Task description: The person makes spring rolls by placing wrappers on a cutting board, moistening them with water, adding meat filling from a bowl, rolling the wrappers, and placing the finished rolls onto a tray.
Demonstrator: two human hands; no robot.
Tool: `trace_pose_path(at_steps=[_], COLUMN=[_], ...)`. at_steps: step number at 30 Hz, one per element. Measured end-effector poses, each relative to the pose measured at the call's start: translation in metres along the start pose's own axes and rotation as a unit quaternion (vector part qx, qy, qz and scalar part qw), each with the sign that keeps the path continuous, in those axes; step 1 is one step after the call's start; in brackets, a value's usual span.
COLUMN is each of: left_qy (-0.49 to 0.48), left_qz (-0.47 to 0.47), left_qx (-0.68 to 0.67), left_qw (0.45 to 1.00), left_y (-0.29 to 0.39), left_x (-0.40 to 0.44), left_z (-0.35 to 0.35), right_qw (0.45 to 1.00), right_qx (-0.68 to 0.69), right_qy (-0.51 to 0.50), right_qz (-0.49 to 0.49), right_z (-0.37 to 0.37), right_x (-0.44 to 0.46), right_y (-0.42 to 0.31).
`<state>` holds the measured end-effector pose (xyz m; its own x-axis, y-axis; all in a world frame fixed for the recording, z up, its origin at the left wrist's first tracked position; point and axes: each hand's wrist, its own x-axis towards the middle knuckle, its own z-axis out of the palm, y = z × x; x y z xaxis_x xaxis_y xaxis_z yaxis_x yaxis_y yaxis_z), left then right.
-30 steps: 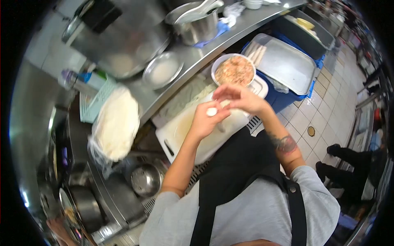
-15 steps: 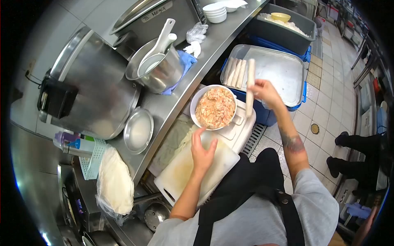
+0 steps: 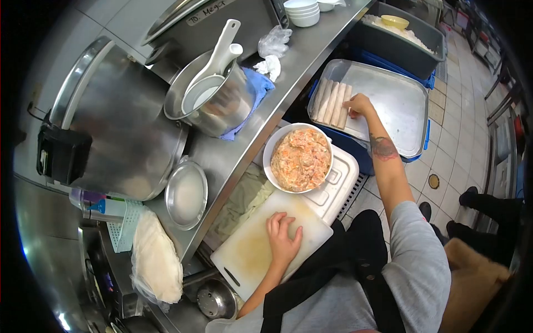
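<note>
My right hand [image 3: 361,105] pinches a long pale spring roll [image 3: 343,114], which lies at the end of a row of several rolls [image 3: 328,102] in the metal tray [image 3: 397,105]. Over the white cutting board [image 3: 244,258] rests my left hand [image 3: 283,238], fingers apart and holding nothing. A white bowl [image 3: 269,161] of orange-flecked filling [image 3: 300,159] stands just beyond the board, on a white lid [image 3: 341,180]. Left of these, a metal bowl [image 3: 186,194] with cloudy white liquid sits on the steel counter. A stack of pale wrappers [image 3: 158,258] lies on plastic at the counter's end.
A large steel pot [image 3: 122,122] and a smaller pot [image 3: 233,102] with white-handled utensils stand on the counter. Behind the tray is a grey bin [image 3: 383,47] with a yellow bowl [image 3: 395,22]. Other people's dark-clothed legs [image 3: 494,216] show at right.
My right hand has carried the spring roll down into the tray, beside the other rolls. My left hand has drawn back from the filling bowl to the board. Another person has come closer at lower right.
</note>
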<state>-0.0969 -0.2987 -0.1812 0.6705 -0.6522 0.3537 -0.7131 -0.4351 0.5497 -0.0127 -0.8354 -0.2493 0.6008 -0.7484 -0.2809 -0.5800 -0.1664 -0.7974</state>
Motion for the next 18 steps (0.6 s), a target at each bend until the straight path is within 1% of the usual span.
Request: trace_pose_path(at_steps=[1,4,5,8,9,12,13,14,16,17,18], left_qy=[0.000,-0.010,-0.014,-0.006,-0.006,-0.004,-0.002,-0.001,0.005,0.008,0.007], left_qz=[0.000,-0.001,-0.003,-0.003,-0.004,-0.002,0.001,0.003,0.007,0.008,0.009], left_qx=[0.003,-0.001,-0.004,-0.011,-0.011,-0.011,-0.012,-0.015,-0.017,-0.020,-0.016], left_qw=[1.000,1.000,1.000,1.000,1.000,1.000,1.000,1.000,1.000,1.000,1.000], left_y=[0.001,-0.001,-0.002,-0.003,-0.003,-0.005,-0.006,-0.007,-0.006,-0.005,-0.004], left_x=[0.000,0.001,0.000,-0.001,-0.002,-0.003,-0.004,-0.004,-0.003,-0.004,-0.004], left_z=[0.000,0.001,0.002,0.003,0.003,0.004,0.005,0.005,0.004,0.004,0.004], right_qw=[0.999,0.999,0.971,0.965,0.958,0.953,0.978,0.989,0.997,0.997,0.996], right_qx=[-0.010,0.036,0.231,0.259,0.280,0.296,0.203,0.141,0.012,0.012,0.013], right_qy=[-0.024,-0.012,-0.052,-0.024,-0.057,-0.046,0.034,0.002,-0.060,-0.072,-0.083], right_qz=[0.022,0.014,0.027,0.022,0.006,0.041,0.044,0.041,0.036,0.004,-0.029], right_z=[-0.007,-0.004,0.004,0.021,0.025,0.014,0.014,0.012,0.017,0.026,0.029], right_x=[-0.002,-0.006,-0.016,-0.010,0.006,-0.005,-0.007,-0.008,0.029,0.044,0.037], right_y=[-0.001,0.000,0.001,0.010,0.022,0.014,0.007,0.000,0.017,0.033,0.029])
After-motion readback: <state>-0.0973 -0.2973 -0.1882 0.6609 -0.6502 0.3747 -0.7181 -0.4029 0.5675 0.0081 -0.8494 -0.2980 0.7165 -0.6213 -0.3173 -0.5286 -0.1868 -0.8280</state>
